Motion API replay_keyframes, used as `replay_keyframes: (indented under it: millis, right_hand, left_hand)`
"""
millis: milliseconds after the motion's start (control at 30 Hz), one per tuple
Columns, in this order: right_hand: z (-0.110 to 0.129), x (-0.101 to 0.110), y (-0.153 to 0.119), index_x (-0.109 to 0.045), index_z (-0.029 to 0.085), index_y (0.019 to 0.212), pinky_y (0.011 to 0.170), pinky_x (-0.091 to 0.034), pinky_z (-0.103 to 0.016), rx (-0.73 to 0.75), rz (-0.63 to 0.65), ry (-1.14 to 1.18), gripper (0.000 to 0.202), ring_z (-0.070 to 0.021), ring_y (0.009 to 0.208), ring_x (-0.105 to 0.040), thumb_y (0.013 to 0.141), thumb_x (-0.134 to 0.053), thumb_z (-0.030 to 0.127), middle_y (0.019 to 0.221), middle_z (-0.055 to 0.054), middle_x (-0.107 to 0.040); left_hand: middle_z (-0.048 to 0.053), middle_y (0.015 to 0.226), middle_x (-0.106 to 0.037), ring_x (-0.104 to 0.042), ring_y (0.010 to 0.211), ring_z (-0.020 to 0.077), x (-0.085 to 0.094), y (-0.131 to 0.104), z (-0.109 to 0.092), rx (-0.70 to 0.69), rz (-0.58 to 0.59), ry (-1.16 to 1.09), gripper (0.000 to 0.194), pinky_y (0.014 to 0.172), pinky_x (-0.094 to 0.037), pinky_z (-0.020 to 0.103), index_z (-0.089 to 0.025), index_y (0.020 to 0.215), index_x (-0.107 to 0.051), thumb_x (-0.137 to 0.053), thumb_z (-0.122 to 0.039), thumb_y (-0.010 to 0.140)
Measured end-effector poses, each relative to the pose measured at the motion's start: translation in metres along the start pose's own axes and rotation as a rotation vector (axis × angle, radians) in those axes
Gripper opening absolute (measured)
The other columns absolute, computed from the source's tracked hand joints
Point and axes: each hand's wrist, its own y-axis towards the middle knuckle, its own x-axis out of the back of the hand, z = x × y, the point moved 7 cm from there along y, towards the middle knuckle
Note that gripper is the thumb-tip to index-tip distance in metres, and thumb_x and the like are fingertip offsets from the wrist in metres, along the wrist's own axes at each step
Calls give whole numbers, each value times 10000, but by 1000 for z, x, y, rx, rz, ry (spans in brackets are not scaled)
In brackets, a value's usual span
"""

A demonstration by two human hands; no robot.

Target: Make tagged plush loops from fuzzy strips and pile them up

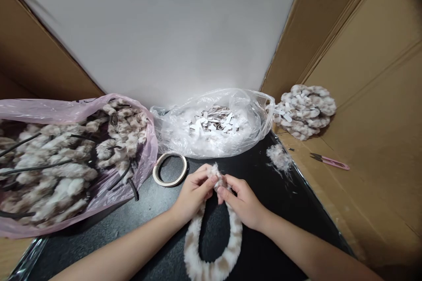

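A white and beige fluffy fur strap (234,241) hangs in a loop below both hands, over the black table. My left hand (199,186) is closed on one side of its gathered top end, thumb pressed on the fur. From the other side my right hand (240,197) pinches the same end, the fingertips of both hands nearly meeting. What lies between the fingertips is partly hidden. Just left of my left hand lies a roll of cream tape (157,178) on the table.
At left, a pink plastic bag (150,140) holds several fluffy straps with black cords. A clear bag (168,138) of white tags lies at the back. On cardboard at right are a fluffy bundle (306,112) and pink thread snips (334,162). Loose fluff (280,158) sits near the table's edge.
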Motion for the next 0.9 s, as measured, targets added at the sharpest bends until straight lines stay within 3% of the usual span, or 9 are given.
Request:
replay_keyframes:
  millis: [100, 233, 433, 633, 800, 900]
  right_hand:
    - [0, -4, -2, -505, 177, 686, 572, -349, -242, -20, 54, -62, 399, -112, 570, -474, 952, -437, 466, 604, 16, -522]
    - [0, -8, -4, -456, 188, 683, 565, -329, -249, 27, 21, -74, 405, -106, 542, -439, 981, -366, 448, 579, 23, -481]
    - [-9, -12, -3, -467, 192, 770, 548, -308, -256, 11, -50, 142, 387, -106, 557, -388, 975, -370, 505, 612, 35, -428]
    - [-9, -13, -1, -450, 195, 727, 600, -327, -265, -6, -91, 257, 422, -112, 595, -391, 942, -420, 556, 626, 32, -423]
    - [-8, -17, 1, -470, 185, 709, 605, -333, -258, -16, -69, 414, 418, -105, 599, -387, 899, -509, 555, 633, 30, -436]
    - [-9, -18, 2, -479, 182, 688, 587, -335, -252, -50, -72, 468, 416, -100, 585, -387, 873, -554, 547, 622, 32, -445]
  left_hand:
    - [-32, 669, -423, -349, 473, 45, 5, 1, 1, -5, -70, -49, 393, 405, -245, 179, -132, 743, -645, -668, -521, 788]
    - [-32, 641, -425, -385, 484, 59, -2, -2, 4, 20, -45, -53, 398, 406, -258, 181, -135, 687, -626, -685, -520, 773]
    - [-45, 580, -423, -339, 457, 55, -2, -5, 4, 45, -93, -60, 434, 401, -241, 185, -137, 709, -619, -678, -565, 758]
    - [-37, 571, -454, -335, 447, 53, 0, -4, 2, 14, -100, -50, 434, 401, -242, 191, -139, 699, -634, -688, -567, 749]
    - [0, 591, -529, -525, 521, 130, -4, -5, 6, 43, -40, -75, 419, 459, -392, 231, -157, 661, -633, -666, -560, 773]
    - [20, 604, -549, -558, 558, 157, -4, -5, 7, 23, -3, -56, 431, 504, -445, 264, -163, 608, -642, -645, -552, 795]
